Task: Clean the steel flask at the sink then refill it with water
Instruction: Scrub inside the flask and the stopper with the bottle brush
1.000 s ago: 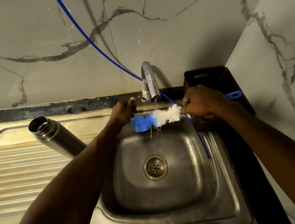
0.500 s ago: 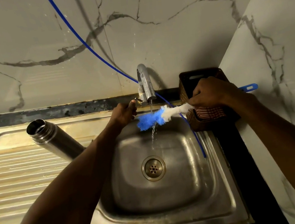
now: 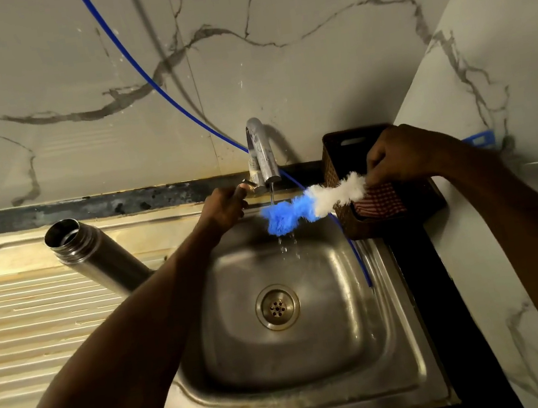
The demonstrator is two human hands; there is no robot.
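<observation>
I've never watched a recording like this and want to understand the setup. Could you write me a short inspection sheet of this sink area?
Surface: stainless steel sink with ribbed draining board; thin stream from the curved chrome tap.
Job's things: open cylindrical steel flask on the draining board, lid not seen; blue-and-white bottle brush under the stream.
Clutter: dark woven basket holding a red checked cloth.
Grip: left hand on the tap handle; right hand closed on the brush.
Cables: thin blue tube running down the wall into the basin.
Surroundings: veined marble-look wall tiles.
</observation>
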